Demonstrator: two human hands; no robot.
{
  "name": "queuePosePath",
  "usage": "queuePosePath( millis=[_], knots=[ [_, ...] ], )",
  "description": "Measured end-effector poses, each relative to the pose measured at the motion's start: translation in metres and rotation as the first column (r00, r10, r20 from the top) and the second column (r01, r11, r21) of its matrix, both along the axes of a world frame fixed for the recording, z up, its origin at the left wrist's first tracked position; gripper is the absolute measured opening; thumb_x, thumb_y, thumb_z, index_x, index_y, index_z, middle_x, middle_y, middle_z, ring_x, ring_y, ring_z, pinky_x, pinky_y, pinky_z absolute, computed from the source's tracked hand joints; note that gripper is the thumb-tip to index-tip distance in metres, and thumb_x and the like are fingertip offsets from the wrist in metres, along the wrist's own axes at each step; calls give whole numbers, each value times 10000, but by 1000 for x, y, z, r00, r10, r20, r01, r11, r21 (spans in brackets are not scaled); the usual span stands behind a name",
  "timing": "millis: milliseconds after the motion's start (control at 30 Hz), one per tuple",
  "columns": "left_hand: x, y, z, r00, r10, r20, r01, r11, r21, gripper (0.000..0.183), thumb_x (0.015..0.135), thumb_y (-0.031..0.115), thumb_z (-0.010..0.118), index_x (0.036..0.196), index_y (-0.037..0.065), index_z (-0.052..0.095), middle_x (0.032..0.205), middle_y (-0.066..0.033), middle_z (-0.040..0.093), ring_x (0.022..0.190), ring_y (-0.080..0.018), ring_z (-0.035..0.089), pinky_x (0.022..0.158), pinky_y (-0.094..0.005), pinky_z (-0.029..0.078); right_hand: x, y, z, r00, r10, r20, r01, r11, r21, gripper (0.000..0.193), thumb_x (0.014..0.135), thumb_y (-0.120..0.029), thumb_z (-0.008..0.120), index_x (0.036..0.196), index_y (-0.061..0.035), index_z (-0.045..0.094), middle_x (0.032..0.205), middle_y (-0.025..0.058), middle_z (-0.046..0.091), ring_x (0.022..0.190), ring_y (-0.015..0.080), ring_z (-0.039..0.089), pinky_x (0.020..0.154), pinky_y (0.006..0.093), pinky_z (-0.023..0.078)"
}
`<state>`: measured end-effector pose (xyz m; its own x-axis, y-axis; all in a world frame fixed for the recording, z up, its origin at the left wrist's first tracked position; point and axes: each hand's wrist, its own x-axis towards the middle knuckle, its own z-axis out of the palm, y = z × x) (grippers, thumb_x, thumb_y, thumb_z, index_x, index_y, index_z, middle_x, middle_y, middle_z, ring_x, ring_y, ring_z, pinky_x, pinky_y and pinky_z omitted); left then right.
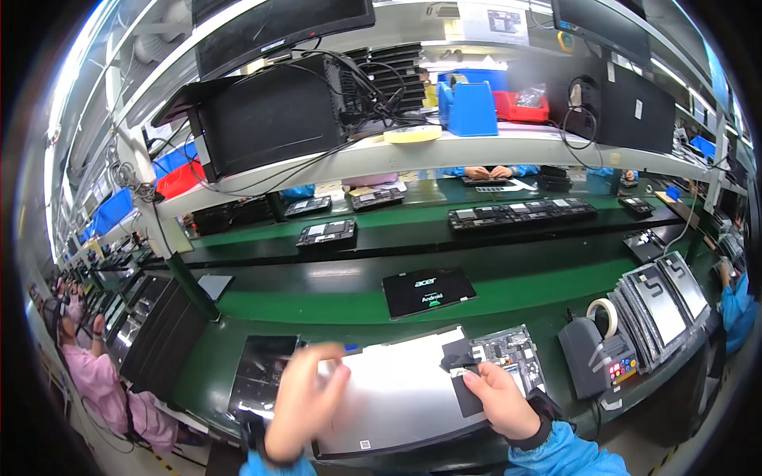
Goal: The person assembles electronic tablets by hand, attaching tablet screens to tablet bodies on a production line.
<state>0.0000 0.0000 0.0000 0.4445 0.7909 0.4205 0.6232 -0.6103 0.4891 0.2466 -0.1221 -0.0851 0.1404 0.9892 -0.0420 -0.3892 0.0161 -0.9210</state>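
Note:
A silver screen panel [389,385] lies back-up in front of me on the green bench. On its right part is a black sheet with a loose black flap [459,354]. My right hand [509,403] is closed, thumb and fingers pinching that black flap. Over the panel's left side hovers my left hand [305,404], blurred by motion; whether its fingers hold anything cannot be told. An opened device with bare circuit boards [512,353] sits partly under the panel's right edge. Left of the panel is a dark glossy panel [262,373], partly behind my left hand.
A lit tablet screen [429,292] lies beyond the panel. On the right stand a grey tape dispenser [587,355] and a stack of silver panels [655,309]. Opened devices [524,213] line the raised dark ledge. A shelf [317,165] crosses above; co-workers sit opposite and at both sides.

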Motion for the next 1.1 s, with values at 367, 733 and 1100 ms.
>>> queuePosePath(
  millis=[367,733,1100],
  knots=[
    [-10,64,-11,978,-199,69,166,533,-830,267,875,238,590,936,-7,678,835,-27,652,720,-89,580,628,-217,474,-9,0,3,1000,-3,-24,5,997,81,161,955,-110,490,1012,40,476,906,71,626,792,62,578,686,199,473],
    [12,36,-41,984,-57,172,117,924,-363,228,769,205,731,813,22,601,889,-87,611,754,-175,588,687,-289,488,-7,1,-2,999,-20,-48,23,998,61,143,952,-100,496,996,34,476,885,52,623,763,40,557,654,184,454],
    [23,46,-59,926,-160,343,198,977,-80,133,816,108,650,820,7,564,1122,-136,557,952,-211,566,806,-300,460,-6,2,1,999,-36,24,33,996,86,153,954,-91,485,1040,36,489,933,58,626,804,47,561,701,192,455]
  ],
)
